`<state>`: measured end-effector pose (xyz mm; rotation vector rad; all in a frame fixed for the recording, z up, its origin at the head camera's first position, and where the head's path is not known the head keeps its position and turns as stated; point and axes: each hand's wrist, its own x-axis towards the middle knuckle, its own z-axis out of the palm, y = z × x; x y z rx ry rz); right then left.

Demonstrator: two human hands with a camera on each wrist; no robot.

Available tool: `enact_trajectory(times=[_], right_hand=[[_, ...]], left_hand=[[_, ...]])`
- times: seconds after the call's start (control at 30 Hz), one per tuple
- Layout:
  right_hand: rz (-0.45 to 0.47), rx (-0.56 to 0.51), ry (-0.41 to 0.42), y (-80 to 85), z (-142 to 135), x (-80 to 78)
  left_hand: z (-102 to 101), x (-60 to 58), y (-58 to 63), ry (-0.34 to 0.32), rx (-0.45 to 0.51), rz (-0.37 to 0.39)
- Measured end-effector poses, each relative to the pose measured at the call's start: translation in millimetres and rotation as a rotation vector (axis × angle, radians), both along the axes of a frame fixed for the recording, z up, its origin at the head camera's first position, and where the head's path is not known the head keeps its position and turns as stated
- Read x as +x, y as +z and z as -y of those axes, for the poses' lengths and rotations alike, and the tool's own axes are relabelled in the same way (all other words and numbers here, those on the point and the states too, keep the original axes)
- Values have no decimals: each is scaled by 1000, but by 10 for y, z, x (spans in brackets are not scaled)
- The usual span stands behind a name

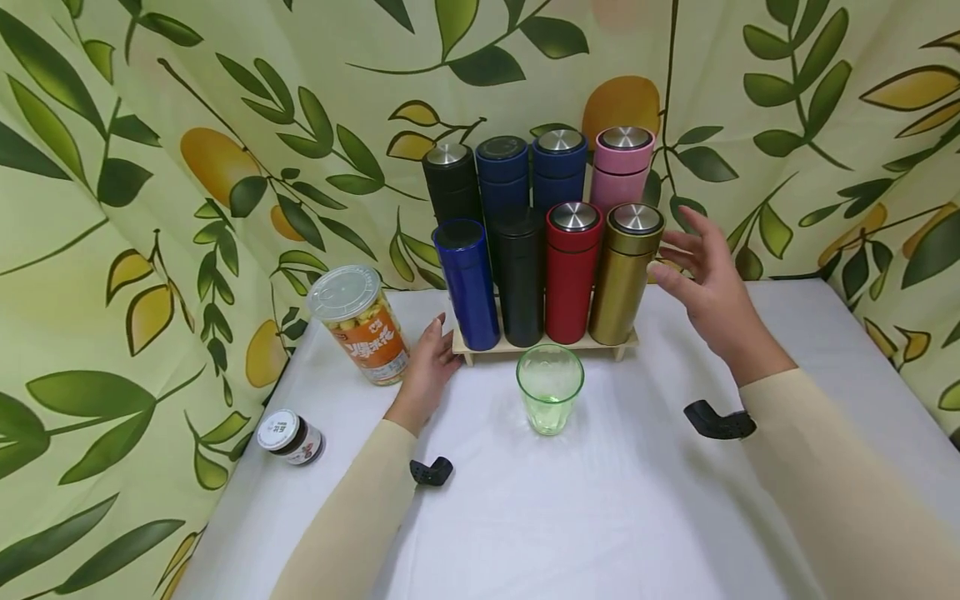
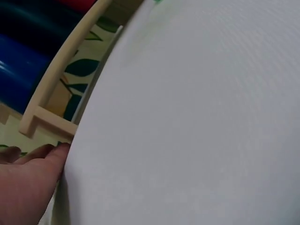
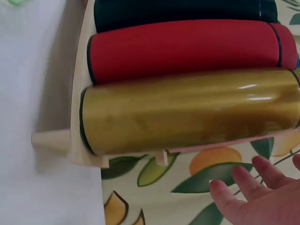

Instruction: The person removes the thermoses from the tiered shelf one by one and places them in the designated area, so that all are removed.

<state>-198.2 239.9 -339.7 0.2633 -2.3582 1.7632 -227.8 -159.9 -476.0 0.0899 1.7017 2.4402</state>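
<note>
Two rows of thermos bottles stand on a low wooden rack [image 1: 558,348]. In front are a blue bottle [image 1: 472,292], a black bottle [image 1: 521,283], a red bottle [image 1: 573,283] and a gold bottle [image 1: 621,283]. My left hand [image 1: 430,372] is at the rack's left end, its fingertips close by the rack leg [image 2: 29,123] in the left wrist view. Beside the gold bottle's upper part, my right hand [image 1: 708,287] has its fingers spread and loosely bent. A gap shows between those fingers and the gold bottle [image 3: 192,112] in the right wrist view.
Behind stand a black [image 1: 452,179], two dark blue and a pink bottle [image 1: 622,167]. A green clear glass [image 1: 550,387] sits before the rack. Left of my left hand are a lidded plastic tub [image 1: 363,329] and a small jar [image 1: 292,437]. Leaf-patterned cloth [image 1: 315,150] hangs behind the white table.
</note>
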Motion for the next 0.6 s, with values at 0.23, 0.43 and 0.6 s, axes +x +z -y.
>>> enact_trajectory(times=[0.23, 0.43, 0.6], right_hand=[[40, -24, -39, -102, 129, -138], [12, -1, -40, -226, 240, -171], [-17, 17, -54, -297, 289, -191]], left_hand=[[-97, -51, -80, 16, 23, -29], [-102, -49, -110, 51, -61, -3], [-86, -38, -149, 67, -86, -3]])
